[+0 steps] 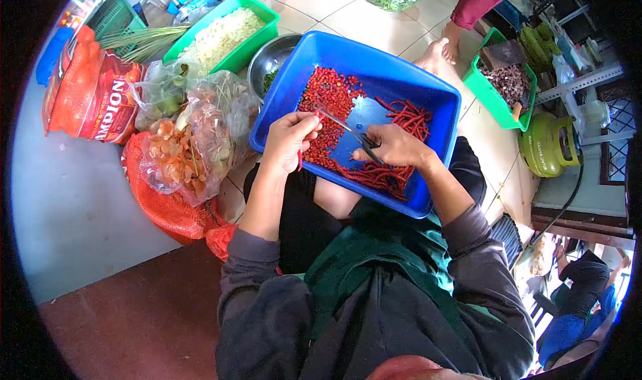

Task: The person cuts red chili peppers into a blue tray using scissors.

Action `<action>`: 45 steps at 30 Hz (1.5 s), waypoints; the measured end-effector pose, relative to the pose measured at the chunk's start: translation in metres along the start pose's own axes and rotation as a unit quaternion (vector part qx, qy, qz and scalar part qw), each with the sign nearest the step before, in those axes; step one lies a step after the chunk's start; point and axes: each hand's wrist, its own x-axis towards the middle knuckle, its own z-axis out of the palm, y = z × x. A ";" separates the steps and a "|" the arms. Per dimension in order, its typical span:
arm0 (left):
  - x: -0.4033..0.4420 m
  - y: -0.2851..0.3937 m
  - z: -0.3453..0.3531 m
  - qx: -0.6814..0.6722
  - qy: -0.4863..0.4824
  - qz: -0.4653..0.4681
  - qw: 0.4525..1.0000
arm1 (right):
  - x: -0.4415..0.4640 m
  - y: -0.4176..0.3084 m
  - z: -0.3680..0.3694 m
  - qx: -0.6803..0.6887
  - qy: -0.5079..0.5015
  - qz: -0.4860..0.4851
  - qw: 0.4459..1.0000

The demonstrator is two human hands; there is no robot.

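A blue basin [438,106] rests over my lap, with cut red chili pieces [328,92] on its left side and whole red chilies [408,119] at its right and front. My left hand [293,136] is closed on a red chili [299,160], whose lower end hangs below the fingers. My right hand [394,146] holds black-handled scissors [348,127] over the basin. Their blades point toward the fingertips of my left hand. Whether the blades are parted around the chili is too small to tell.
Left of the basin stand a green basket [271,29] of pale chopped pieces, a metal bowl [267,62], plastic bags [221,112] and a red mesh sack [160,193]. To the right are another green basket [495,102], a gas cylinder [545,146] and a person's bare foot [451,40].
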 end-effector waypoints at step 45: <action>0.003 -0.003 -0.003 0.021 -0.007 -0.020 1.000 | 0.004 -0.014 -0.003 -0.030 0.026 -0.022 0.999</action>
